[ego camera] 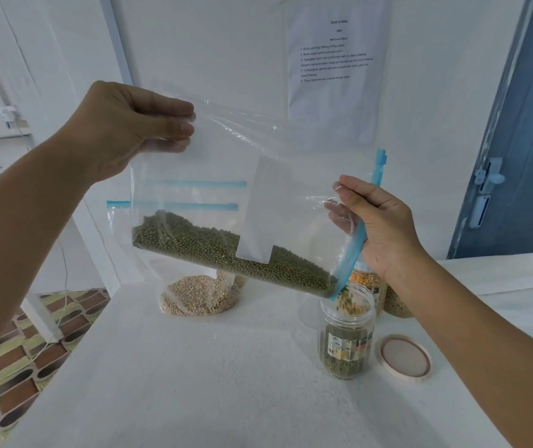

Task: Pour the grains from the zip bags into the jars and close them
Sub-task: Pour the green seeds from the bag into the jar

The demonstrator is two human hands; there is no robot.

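1. The step in hand is the pouring of the green grains (226, 250) from the zip bag (213, 176) into the open jar (346, 337), which stands near the right edge of the table (194, 367) and already holds some green grains at its bottom.

2. The left hand (129, 130) pinches the closed bottom corner of the bag between thumb and curled fingers and holds it high. The right hand (378, 221) has its fingers curled round the blue zip edge of the bag, so it shapes the mouth just above the jar.

3. To do it well, the person should keep the lowest corner of the mouth directly over the jar opening, and narrow, so the grains fall as a thin stream. A wide mouth would probably let them roll over the rim.

4. The left hand should raise its corner slowly. The grains lie in a long slope along the lower fold, and a quick lift could send them all at once.

5. The jar looks light and nobody holds it, so the bag should not push against its rim.

6. The lid (405, 357) lies flat on the table just to the right of the jar, ready for closing after.

7. Another bag of pale grains (199, 297) waits toward the far edge, and other jars (388, 295) stand behind the open one.
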